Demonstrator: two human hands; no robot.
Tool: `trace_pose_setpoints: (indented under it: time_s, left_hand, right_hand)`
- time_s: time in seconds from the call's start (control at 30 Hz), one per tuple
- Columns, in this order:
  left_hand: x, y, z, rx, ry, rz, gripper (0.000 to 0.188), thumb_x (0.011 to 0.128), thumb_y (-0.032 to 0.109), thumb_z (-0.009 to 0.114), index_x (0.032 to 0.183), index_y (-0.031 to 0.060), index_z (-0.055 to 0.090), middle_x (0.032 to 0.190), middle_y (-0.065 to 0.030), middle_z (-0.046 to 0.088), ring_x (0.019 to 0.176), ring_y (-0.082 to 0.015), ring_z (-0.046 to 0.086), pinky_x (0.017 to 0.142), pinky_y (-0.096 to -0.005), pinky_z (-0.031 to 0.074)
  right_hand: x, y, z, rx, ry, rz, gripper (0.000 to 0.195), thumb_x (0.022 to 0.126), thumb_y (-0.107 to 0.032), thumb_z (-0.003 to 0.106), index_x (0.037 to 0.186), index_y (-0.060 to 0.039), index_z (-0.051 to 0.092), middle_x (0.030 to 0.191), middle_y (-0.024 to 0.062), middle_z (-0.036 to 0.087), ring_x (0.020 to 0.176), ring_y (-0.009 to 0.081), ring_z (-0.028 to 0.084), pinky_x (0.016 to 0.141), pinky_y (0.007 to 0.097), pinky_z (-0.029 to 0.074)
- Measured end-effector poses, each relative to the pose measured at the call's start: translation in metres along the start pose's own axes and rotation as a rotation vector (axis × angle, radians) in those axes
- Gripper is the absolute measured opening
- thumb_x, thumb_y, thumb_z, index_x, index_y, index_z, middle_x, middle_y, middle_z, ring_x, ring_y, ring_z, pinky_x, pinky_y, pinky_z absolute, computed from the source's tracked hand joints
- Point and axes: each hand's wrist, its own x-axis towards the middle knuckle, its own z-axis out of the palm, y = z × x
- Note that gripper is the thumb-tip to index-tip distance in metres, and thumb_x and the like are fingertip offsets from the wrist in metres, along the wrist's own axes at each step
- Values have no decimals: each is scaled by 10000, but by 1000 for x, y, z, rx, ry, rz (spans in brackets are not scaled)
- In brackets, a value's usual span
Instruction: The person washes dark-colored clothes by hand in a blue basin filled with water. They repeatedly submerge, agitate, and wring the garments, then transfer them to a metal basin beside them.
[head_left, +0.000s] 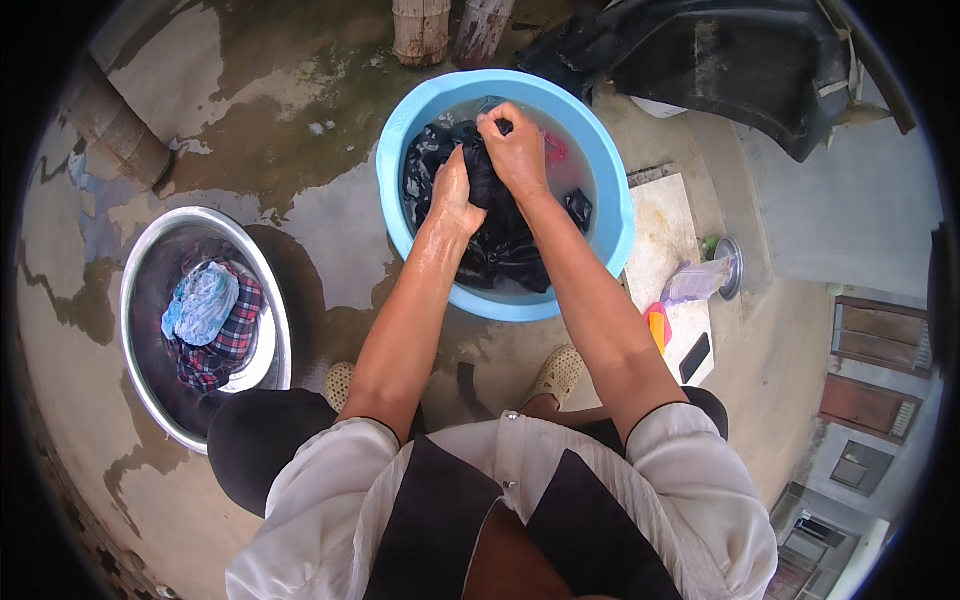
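Note:
A light blue plastic basin (391, 202) holds cloudy water with dark wet clothing in it. Both of my hands grip one black garment (499, 240) over the basin. My left hand (455, 187) holds it on the left side, wet to the wrist. My right hand (517, 150), a little farther up, has its fingers closed on the upper part of the cloth. A pink cloth (553, 148) lies in the water to the right of my hands. Part of the black garment hangs down into the basin, and its folds hide some of my fingers.
At left, a metal basin (133, 360) holds a blue-and-white cloth (201, 304) and a plaid cloth (241, 322). On the right, a pale board (664, 240) bears a phone (695, 358), a plastic bag (697, 281) and an orange-and-pink item (658, 328). Bamboo posts (421, 30) stand beyond on wet concrete.

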Motion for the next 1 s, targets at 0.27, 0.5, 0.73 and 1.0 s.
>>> trace_pose_setpoints:
  time_s: [0.27,0.5,0.73,1.0]
  left_hand:
    - [55,32,-79,-163,-610,-59,270,931,333,473,973,88,577,895,-68,588,831,-204,584,692,-357,516]
    - [35,-9,-30,128,246,-8,343,788,169,672,1049,-2,528,1000,-102,600,825,-233,629,676,-374,530]
    - [49,-6,-45,-22,593,-37,340,828,107,570,1142,-14,516,1144,-180,563,984,-313,588,830,-438,488]
    - [74,3,-73,2,406,-176,255,835,192,549,1001,3,591,949,-147,633,832,-292,618,778,-421,498]
  right_hand:
    - [-86,-44,39,-55,0,-348,210,697,-205,709,875,-145,613,1127,131,489,1023,393,475,826,468,394]
    - [-3,103,13,70,180,255,305,823,-326,629,848,-23,604,758,154,603,747,284,579,708,378,449]
    - [-35,164,35,-210,233,427,506,818,-416,621,1087,8,566,1016,185,604,865,280,583,765,370,450]
    - [-67,24,3,534,-156,548,442,768,19,474,1208,-22,476,1142,149,530,1074,267,512,921,396,402]
